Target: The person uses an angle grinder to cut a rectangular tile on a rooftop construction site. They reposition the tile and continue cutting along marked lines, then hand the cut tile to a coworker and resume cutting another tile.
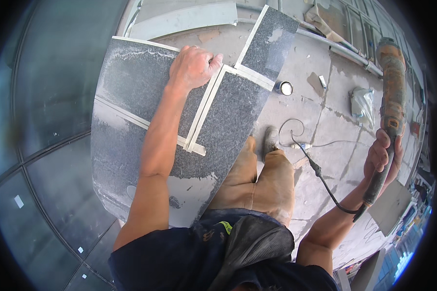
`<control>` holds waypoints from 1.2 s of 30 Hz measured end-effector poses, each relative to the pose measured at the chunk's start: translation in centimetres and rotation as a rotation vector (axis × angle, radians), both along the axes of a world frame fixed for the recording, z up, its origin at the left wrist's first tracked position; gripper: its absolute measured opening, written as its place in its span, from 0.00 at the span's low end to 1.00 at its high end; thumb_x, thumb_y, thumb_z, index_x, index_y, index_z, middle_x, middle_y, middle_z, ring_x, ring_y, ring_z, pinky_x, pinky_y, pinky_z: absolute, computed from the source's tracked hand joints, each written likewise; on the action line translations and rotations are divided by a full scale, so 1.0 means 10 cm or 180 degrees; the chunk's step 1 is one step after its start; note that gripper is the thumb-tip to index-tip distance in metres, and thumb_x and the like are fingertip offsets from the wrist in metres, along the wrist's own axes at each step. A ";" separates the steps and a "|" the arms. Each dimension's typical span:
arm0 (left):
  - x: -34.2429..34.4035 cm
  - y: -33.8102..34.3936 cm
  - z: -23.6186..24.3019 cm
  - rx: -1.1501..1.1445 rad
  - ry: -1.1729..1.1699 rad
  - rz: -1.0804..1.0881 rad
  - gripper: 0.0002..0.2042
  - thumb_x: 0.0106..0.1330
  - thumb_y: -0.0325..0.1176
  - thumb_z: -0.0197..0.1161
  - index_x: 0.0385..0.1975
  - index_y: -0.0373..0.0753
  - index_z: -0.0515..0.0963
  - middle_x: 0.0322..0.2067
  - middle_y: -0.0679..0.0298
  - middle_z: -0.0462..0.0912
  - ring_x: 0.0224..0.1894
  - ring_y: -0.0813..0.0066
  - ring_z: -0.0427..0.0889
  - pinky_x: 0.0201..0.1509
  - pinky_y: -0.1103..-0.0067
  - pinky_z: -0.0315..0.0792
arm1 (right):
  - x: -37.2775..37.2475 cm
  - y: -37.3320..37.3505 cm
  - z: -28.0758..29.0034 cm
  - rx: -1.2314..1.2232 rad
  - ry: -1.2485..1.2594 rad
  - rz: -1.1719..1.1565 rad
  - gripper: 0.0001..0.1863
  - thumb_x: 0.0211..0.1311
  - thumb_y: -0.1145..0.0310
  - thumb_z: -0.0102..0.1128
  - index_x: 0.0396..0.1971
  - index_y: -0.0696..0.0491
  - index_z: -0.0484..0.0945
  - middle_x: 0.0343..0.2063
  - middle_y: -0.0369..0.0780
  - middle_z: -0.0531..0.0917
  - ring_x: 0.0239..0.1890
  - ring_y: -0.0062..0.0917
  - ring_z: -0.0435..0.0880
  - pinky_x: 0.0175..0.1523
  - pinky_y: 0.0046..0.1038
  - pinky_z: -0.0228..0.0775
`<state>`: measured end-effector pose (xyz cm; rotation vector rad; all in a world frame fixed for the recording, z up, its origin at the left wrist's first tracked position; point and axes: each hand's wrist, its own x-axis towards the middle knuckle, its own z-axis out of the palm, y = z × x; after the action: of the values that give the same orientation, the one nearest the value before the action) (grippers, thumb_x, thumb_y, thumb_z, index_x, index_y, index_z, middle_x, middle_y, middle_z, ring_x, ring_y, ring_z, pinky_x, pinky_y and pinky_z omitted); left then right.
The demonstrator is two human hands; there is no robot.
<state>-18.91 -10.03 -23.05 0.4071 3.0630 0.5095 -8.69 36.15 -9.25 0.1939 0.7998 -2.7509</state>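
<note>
My left hand [193,68], curled into a fist, is at the far edge of a dark speckled grey panel [228,116]. Whatever those fingers may hold is hidden. Pale tape strips [205,109] run across the panel beside the hand, and whitish dust smears its near part. Off to the right, my right hand [381,153] is wrapped round the lower body of a long, dusty orange and grey corded grinder [393,97]. The grinder is raised upright, away from the panel, and its working face is not visible. From its bottom end a black cord [327,186] curves to the floor.
An open tin [284,88] stands beside the panel's far right corner. On the dusty floor lie a clear plastic bag [362,104] and a cord connector [303,146]. Metal pipes [344,51] lie at the back. Large dark glass-like panels [58,72] fill the left.
</note>
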 end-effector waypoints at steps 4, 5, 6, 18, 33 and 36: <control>-0.04 0.04 -0.02 0.0130 0.0101 -0.0044 0.26 0.70 0.48 0.54 0.15 0.35 0.79 0.20 0.50 0.80 0.31 0.50 0.78 0.46 0.62 0.71 | -0.03 0.03 -0.03 -0.0078 0.0031 -0.0094 0.18 0.77 0.65 0.42 0.49 0.65 0.54 0.32 0.46 0.68 0.20 0.25 0.74 0.18 0.23 0.75; 0.02 -0.01 -0.13 0.0180 0.0233 -0.0050 0.26 0.70 0.49 0.54 0.16 0.35 0.79 0.20 0.51 0.80 0.31 0.51 0.78 0.46 0.62 0.71 | -0.06 0.01 0.01 -0.0025 0.0041 -0.0192 0.18 0.76 0.65 0.42 0.50 0.66 0.53 0.32 0.46 0.68 0.20 0.25 0.74 0.17 0.22 0.74; 0.08 0.00 -0.13 0.0229 0.0322 -0.0084 0.26 0.70 0.49 0.54 0.16 0.34 0.79 0.20 0.51 0.80 0.30 0.51 0.78 0.46 0.63 0.71 | -0.08 -0.04 0.03 -0.0080 0.0010 -0.0242 0.19 0.76 0.65 0.42 0.50 0.65 0.52 0.32 0.46 0.68 0.20 0.26 0.75 0.17 0.23 0.74; 0.05 -0.06 -0.25 0.0221 0.0494 -0.0255 0.22 0.70 0.43 0.58 0.16 0.35 0.75 0.18 0.57 0.75 0.25 0.57 0.72 0.40 0.68 0.67 | -0.22 0.06 -0.14 -0.0295 -0.0011 -0.0501 0.19 0.76 0.64 0.42 0.50 0.64 0.50 0.32 0.48 0.67 0.18 0.28 0.76 0.14 0.24 0.75; 0.07 -0.07 -0.22 0.0174 0.0227 -0.0361 0.19 0.64 0.41 0.65 0.13 0.38 0.74 0.15 0.60 0.72 0.23 0.60 0.69 0.37 0.69 0.65 | -0.62 0.33 -0.12 -0.0293 -0.0162 -0.0728 0.26 0.75 0.67 0.43 0.58 0.67 0.43 0.31 0.47 0.67 0.16 0.26 0.76 0.13 0.22 0.75; 0.00 -0.07 -0.19 -0.0023 0.0029 -0.0387 0.20 0.65 0.42 0.64 0.14 0.38 0.75 0.15 0.62 0.72 0.22 0.61 0.70 0.37 0.70 0.65 | -0.72 0.43 -0.09 -0.0311 -0.0181 -0.0606 0.26 0.75 0.67 0.43 0.59 0.67 0.43 0.32 0.48 0.67 0.18 0.26 0.77 0.15 0.23 0.77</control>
<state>-18.87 -10.73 -24.99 0.5923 3.0231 0.4929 -15.89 40.41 -10.12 0.3435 0.6614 -2.9391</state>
